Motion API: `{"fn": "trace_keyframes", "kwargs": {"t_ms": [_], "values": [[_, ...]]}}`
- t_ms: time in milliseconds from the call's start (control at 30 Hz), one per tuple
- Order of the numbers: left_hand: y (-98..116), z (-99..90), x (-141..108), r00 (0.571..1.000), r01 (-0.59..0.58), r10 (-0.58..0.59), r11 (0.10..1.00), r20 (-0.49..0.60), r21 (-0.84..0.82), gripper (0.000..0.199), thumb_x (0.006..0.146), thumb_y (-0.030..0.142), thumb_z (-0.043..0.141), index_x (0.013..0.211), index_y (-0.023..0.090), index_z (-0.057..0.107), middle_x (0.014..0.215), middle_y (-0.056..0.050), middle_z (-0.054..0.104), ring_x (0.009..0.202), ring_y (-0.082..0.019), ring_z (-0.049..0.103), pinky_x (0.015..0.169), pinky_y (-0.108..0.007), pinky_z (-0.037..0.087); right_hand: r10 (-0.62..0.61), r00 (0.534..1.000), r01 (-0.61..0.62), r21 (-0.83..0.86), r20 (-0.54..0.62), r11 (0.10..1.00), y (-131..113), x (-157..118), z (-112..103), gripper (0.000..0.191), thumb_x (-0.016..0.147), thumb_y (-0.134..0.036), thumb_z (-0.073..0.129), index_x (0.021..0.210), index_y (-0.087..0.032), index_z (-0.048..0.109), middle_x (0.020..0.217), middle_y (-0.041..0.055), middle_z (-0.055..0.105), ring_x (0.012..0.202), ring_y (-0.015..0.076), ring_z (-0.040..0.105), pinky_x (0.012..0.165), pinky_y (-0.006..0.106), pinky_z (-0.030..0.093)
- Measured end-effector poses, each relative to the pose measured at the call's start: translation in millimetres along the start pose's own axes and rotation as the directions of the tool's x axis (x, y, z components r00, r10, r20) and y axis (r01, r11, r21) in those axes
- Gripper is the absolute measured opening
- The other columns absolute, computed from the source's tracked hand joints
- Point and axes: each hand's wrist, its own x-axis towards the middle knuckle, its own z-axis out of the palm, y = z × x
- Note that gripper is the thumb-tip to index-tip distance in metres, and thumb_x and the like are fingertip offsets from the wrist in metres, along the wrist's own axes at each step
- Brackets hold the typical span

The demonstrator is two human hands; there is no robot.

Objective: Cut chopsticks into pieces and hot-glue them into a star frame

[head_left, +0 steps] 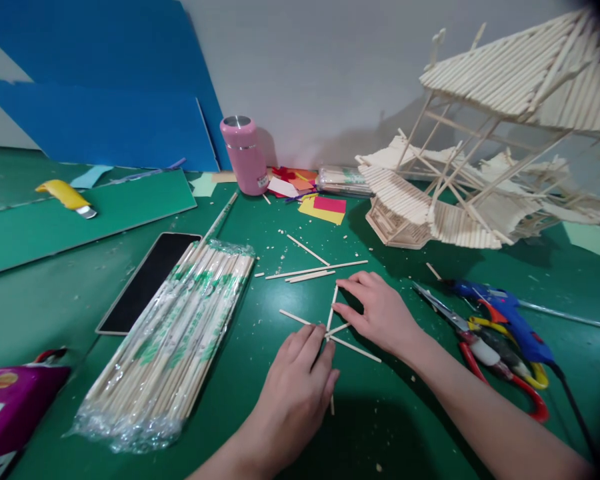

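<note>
Several thin wooden sticks [356, 349] lie on the green tabletop, crossing near one point like a star. My left hand [300, 380] is bent over that crossing, its fingers together and fingertips pressing on the sticks; it hides part of them. At the upper arm of the star, my right hand [377, 310] has thumb and forefinger on an upright-pointing wooden stick [332, 307], gripping it near its far end. Beyond the hands lie more loose sticks [315, 270], long and short, with small wood crumbs around them.
Bagged chopsticks [180, 340] overlap a black phone [145, 283] at left. A pink flask [245, 157] and coloured paper [325, 208] stand behind. To the right are a stick-built pavilion model [460, 180], scissors [473, 333] and a blue glue gun [515, 317]. A yellow cutter [66, 195] lies far left.
</note>
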Motion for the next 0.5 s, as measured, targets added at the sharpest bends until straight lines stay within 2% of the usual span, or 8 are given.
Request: {"fn": "trace_keyframes", "kwargs": {"t_ms": [500], "values": [[-0.2,-1.3,2.7,1.000,-0.010,0.010,1.000,-0.006,0.000,0.029,0.079,0.021,0.048,0.105,0.010,0.058,0.111,-0.015,0.058,0.104,-0.030,0.052,0.082,-0.044,0.050,0.005,1.000,-0.005,0.010,-0.002,1.000,-1.7,1.8,1.5,0.036,0.078,-0.038,0.053,0.106,-0.016,0.058,0.093,0.0084,0.057,0.087,0.0225,0.049,0.075,0.037,0.043]]}}
